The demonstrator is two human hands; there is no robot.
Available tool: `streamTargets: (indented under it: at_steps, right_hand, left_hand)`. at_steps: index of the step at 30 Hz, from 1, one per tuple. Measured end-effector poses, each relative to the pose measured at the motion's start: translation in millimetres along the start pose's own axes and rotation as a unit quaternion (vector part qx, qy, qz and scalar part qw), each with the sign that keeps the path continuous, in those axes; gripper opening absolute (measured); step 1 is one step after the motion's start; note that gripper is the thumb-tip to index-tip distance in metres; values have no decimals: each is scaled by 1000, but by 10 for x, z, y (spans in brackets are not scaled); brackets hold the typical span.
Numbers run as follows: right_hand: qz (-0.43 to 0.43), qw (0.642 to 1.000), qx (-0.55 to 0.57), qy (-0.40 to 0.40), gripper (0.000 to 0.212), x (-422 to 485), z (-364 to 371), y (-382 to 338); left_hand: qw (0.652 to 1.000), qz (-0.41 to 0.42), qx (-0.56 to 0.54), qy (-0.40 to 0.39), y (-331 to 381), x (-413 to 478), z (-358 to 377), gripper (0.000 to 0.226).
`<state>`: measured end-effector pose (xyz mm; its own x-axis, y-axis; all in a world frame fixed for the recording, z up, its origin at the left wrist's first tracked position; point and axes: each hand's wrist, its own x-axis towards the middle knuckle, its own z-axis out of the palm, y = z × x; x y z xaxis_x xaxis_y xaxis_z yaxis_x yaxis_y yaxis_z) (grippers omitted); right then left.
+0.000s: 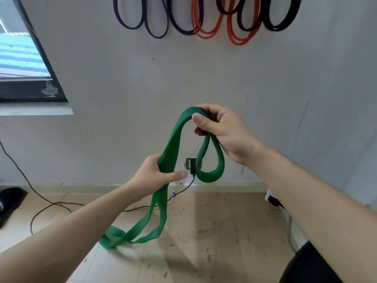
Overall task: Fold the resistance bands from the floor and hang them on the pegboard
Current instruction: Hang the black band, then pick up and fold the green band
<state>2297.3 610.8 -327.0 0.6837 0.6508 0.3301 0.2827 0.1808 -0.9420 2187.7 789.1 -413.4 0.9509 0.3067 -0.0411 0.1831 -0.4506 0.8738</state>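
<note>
A wide green resistance band (pixel 173 144) hangs between my hands in front of the white wall. My right hand (pixel 220 131) pinches its top fold with thumb and fingers, and a short loop droops below that hand. Lower and to the left, my left hand (pixel 161 174) grips the doubled band. From there the rest trails down, its far end twisted on the wooden floor (pixel 214 231). Purple bands (pixel 155 27), orange bands (pixel 212 29) and black bands (pixel 273 23) hang in loops high on the wall; their pegs are out of view.
A wall socket (pixel 191 163) with a black plug sits behind the band, and its cable runs down across the floor. A dark window frame (pixel 40 86) fills the upper left. Dark items lie at the floor's left edge (pixel 10 201); a white device (pixel 272 199) sits right.
</note>
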Motion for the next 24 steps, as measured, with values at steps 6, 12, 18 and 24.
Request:
streamTargets:
  at_steps: [6, 12, 18, 24]
  right_hand:
    - [6, 998, 10, 69, 11, 77, -225, -68]
    - [30, 995, 19, 89, 13, 111, -472, -19]
    - [78, 996, -18, 26, 32, 99, -617, 179]
    - [174, 956, -184, -146, 44, 33, -696, 333]
  left_hand:
    - [994, 74, -32, 72, 174, 8, -108, 23]
    - [981, 133, -62, 130, 337, 9, -319, 23]
    - [969, 142, -97, 178, 486, -71, -453, 21]
    - [963, 134, -142, 185, 575, -123, -523, 21]
